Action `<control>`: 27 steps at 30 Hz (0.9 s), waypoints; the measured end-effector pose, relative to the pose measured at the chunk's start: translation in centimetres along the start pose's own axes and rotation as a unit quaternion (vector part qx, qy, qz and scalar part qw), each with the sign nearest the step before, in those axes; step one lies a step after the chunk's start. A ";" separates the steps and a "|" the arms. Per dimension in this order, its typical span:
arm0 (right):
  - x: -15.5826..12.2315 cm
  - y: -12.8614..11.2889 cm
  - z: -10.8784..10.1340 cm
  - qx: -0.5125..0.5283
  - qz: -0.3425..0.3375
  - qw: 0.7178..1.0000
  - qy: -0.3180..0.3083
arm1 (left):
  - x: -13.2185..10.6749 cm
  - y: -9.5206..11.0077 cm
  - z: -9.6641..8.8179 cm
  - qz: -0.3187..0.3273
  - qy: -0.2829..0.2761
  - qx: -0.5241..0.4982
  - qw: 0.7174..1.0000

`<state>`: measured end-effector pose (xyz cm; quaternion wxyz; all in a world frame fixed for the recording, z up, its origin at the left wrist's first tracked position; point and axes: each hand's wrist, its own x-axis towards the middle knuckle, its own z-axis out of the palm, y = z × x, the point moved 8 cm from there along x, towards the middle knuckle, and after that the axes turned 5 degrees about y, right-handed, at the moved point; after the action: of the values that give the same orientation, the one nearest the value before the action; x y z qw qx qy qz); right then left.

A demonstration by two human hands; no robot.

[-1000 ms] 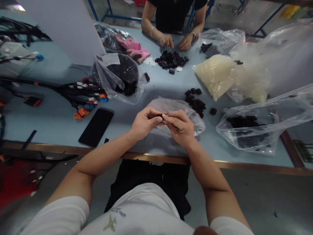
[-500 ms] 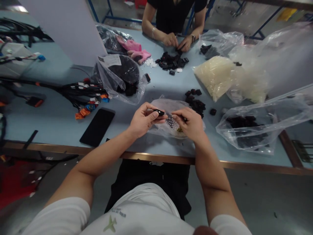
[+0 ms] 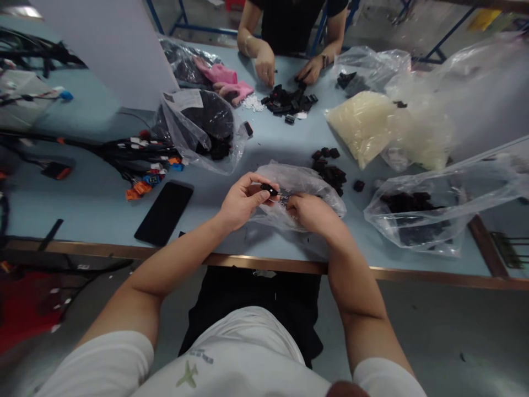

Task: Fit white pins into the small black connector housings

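Note:
My left hand [image 3: 242, 199] pinches a small black connector [image 3: 269, 190] between thumb and fingers, just above the near part of the blue table. Beside it, my right hand [image 3: 311, 212] reaches knuckles-up into a small clear bag [image 3: 303, 182] of tiny white parts; its fingertips are curled down and hidden inside the bag. A loose pile of black connectors [image 3: 329, 167] lies just beyond the bag.
A black phone [image 3: 164, 213] lies to my left, near a wire harness [image 3: 136, 157] with coloured plugs. Clear bags of black parts [image 3: 417, 218] and of white parts [image 3: 367, 127] sit right. Across the table another person's hands [image 3: 266, 69] sort black connectors [image 3: 289, 102].
My hands have come apart: the left keeps the black connector, while the right has dropped into the small clear bag. The person opposite moved a hand down onto their pile.

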<state>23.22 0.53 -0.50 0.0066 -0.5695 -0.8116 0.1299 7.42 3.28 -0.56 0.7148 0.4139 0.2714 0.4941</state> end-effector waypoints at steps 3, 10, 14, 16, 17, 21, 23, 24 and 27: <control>-0.4 0.6 0.0 -0.004 -0.009 1.000 0.003 | 0.0 -0.2 -0.1 -0.005 0.002 0.004 1.000; -0.3 0.5 0.4 -0.002 -0.018 1.000 0.012 | -0.2 -0.4 -0.1 -0.013 0.008 -0.007 1.000; -0.2 0.4 -0.4 0.025 -0.028 0.999 0.037 | -0.2 -0.2 0.0 -0.012 0.004 -0.012 1.000; -0.2 0.6 -0.7 0.027 -0.020 0.999 0.041 | -0.2 -0.2 0.0 -0.012 0.005 -0.012 1.000; -0.2 0.6 -0.8 0.027 -0.015 0.999 0.039 | -0.2 -0.2 0.0 -0.012 0.006 -0.012 1.000; -0.3 0.2 -0.5 0.004 -0.012 1.000 0.010 | -0.2 -0.3 -0.1 -0.014 0.007 -0.010 1.000; -0.3 -0.1 -0.1 -0.016 -0.012 1.000 -0.005 | -0.2 -0.3 0.0 -0.013 0.001 -0.015 1.000; -0.3 -0.1 0.0 -0.021 -0.011 1.000 -0.008 | -0.2 -0.3 0.1 -0.011 -0.002 -0.019 1.000; -0.1 0.3 0.1 -0.005 -0.002 1.000 0.007 | -0.2 -0.2 0.1 -0.007 -0.006 -0.027 1.000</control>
<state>23.51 0.55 -0.66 0.0099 -0.5687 -0.8134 0.1222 7.58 3.06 -0.70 0.7310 0.3953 0.2568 0.4934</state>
